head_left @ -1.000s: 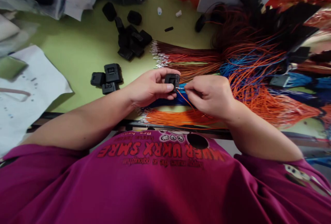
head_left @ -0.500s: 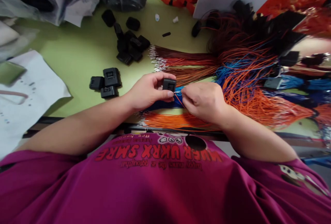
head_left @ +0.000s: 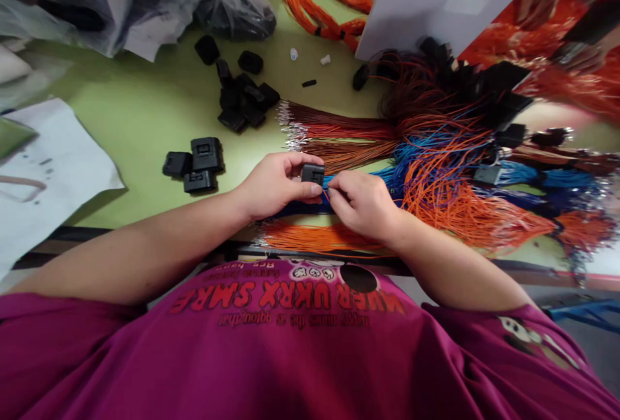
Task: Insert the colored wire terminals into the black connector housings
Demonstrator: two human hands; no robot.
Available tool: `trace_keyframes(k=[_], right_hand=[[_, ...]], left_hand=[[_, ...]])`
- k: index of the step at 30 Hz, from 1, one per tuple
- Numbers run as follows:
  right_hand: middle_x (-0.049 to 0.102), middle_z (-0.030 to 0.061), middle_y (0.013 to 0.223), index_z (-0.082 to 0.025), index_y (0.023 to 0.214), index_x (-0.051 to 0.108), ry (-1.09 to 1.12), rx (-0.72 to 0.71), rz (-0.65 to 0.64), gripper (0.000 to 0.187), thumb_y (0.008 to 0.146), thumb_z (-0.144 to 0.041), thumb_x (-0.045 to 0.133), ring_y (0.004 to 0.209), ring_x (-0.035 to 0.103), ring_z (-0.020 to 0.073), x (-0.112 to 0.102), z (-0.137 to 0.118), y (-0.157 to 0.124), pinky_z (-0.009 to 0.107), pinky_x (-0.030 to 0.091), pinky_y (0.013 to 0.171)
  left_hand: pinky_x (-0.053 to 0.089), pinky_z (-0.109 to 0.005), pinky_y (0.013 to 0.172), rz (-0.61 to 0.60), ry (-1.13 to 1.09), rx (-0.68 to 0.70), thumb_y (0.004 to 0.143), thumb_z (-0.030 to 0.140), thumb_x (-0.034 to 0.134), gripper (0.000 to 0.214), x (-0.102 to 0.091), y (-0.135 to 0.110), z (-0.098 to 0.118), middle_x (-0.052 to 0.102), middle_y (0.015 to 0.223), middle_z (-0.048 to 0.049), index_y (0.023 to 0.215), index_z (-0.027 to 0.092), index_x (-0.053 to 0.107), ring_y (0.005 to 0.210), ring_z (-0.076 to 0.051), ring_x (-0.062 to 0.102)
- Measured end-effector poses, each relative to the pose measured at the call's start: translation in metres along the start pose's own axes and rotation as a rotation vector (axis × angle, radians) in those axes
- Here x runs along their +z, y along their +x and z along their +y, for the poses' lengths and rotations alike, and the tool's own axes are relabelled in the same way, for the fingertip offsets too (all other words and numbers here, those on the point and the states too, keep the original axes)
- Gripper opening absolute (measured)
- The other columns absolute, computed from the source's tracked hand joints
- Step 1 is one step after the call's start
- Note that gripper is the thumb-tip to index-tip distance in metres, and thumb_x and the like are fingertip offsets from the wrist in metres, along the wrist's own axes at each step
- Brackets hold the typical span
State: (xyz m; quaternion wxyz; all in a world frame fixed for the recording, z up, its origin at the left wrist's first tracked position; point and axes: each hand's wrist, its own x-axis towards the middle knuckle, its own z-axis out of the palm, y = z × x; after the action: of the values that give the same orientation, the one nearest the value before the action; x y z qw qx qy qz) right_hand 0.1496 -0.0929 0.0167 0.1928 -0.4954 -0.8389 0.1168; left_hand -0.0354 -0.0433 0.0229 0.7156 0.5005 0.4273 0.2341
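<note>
While the left hand (head_left: pixel 274 184) grips one black connector (head_left: pixel 312 174), the right hand (head_left: pixel 361 203) pinches one orange wire (head_left: pixel 325 198) beside it; three black housings (head_left: pixel 194 163) sit on the surface (head_left: pixel 145 110)

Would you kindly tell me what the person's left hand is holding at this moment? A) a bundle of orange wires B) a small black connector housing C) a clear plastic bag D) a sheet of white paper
B: the left hand pinches a small black connector housing between thumb and fingers, while the right hand brings a thin orange wire up to it; the orange wire bundle lies on the green table below.
</note>
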Motion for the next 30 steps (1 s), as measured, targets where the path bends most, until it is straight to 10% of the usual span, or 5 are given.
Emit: trace_keyframes(k=[9,16,30], right_hand=[[0.064,0.0071,0.071,-0.013,0.079,0.062,-0.075,-0.025,-0.174,0.029,0.090,-0.023,0.036,0.062,0.053,0.0145,0.0001,-0.0042,0.0018,0.026,0.033,0.060],[0.060,0.0020,0.065,-0.016,0.074,0.060,0.102,0.022,0.065,0.020,0.086,-0.023,0.046,0.059,0.050,0.0111,-0.0015,0.0017,0.0007,0.023,0.034,0.060],[0.061,0.0050,0.070,-0.015,0.079,0.060,0.021,0.022,-0.042,0.022,0.087,-0.025,0.042,0.062,0.049,0.0134,-0.0010,0.0013,0.0025,0.026,0.031,0.060]], left_hand=[[0.055,-0.027,0.064,0.005,0.037,-0.007,0.058,0.010,0.078,0.049,0.0040,0.0014,-0.0029,0.065,0.073,0.0016,0.105,0.011,0.062,0.059,-0.009,0.061],[0.057,-0.029,0.069,0.000,-0.074,0.036,0.061,0.013,0.077,0.052,0.0005,0.0027,-0.0070,0.068,0.078,-0.0006,0.110,0.012,0.060,0.065,-0.012,0.067],[0.054,-0.030,0.069,0.039,0.102,0.101,0.060,0.022,0.080,0.054,0.0018,0.0008,-0.0055,0.066,0.081,-0.0016,0.109,0.012,0.061,0.064,-0.011,0.062]])
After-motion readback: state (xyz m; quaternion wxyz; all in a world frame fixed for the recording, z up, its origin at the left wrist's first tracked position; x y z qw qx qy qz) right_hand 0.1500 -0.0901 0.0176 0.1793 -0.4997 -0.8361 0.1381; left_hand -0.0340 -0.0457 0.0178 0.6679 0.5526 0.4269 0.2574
